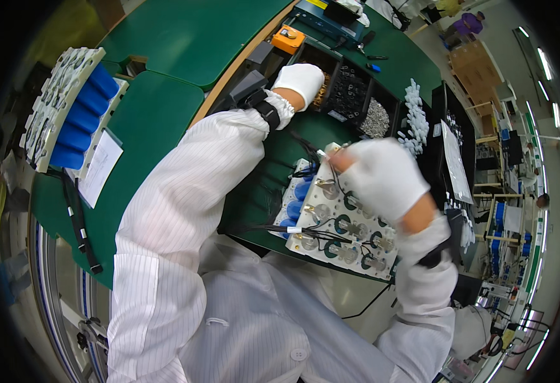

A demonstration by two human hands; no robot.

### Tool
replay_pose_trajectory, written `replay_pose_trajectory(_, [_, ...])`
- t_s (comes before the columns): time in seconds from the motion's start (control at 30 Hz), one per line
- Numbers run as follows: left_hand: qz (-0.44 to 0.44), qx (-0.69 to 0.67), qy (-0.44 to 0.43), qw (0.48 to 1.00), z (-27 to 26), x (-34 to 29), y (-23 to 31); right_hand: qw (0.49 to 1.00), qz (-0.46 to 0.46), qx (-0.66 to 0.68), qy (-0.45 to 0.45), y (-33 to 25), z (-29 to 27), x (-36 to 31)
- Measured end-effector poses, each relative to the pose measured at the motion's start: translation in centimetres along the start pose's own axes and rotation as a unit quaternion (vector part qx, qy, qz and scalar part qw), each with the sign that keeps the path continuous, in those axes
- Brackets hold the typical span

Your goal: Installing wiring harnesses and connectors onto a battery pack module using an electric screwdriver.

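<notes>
My left hand (300,84), in a white glove, reaches over a black bin of small brass-coloured parts (321,96); its fingers are hidden beneath the glove's back. My right hand (383,175), gloved too and somewhat blurred, is over the far left edge of a white block (356,220) with blue cylinders (302,190) in it. Its bare fingertips are drawn together beside a black cable with a white label (321,154). What they pinch, if anything, cannot be made out. Metal terminals, green rings and thin wires cover the block's top. More black cables (312,233) cross its near end.
Beside the brass parts stand bins of black parts (349,89) and silver parts (376,119). White plugs (414,118) are heaped to the right. A second blue-and-white block (82,118) and a paper sheet (101,167) sit left. An orange box (288,39) is behind.
</notes>
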State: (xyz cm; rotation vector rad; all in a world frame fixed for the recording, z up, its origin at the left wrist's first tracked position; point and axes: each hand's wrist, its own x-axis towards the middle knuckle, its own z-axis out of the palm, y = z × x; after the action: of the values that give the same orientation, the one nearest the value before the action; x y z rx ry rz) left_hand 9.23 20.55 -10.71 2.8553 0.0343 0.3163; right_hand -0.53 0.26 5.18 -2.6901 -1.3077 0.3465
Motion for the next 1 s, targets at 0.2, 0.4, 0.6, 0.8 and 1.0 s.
replay_pose_trajectory(0.2, [-0.100, -0.110, -0.015, 0.989, -2.2, 0.1, -0.3, 0.980, -0.053, 0.127, -0.140, 11.4, 3.3, 8.7])
replay_pose_trajectory(0.4, [-0.161, -0.242, -0.002, 0.957, -3.6, -1.1, -2.3, 0.946, -0.001, 0.080, -0.315, 10.5, 8.8, 10.9])
replay_pose_trajectory(0.6, [-0.145, -0.305, 0.055, 0.940, -5.1, -2.2, -3.7, 0.933, -0.153, -0.008, -0.324, 9.3, 10.3, 12.0])
replay_pose_trajectory(0.8, [-0.125, -0.286, 0.031, 0.950, -5.3, -2.6, -3.3, 0.945, -0.103, -0.125, -0.283, 8.3, 8.1, 11.5])
replay_pose_trajectory(1.0, [-0.058, -0.239, -0.004, 0.969, -3.4, -2.2, -2.8, 0.997, 0.008, -0.002, -0.080, 9.4, 1.5, 10.8])
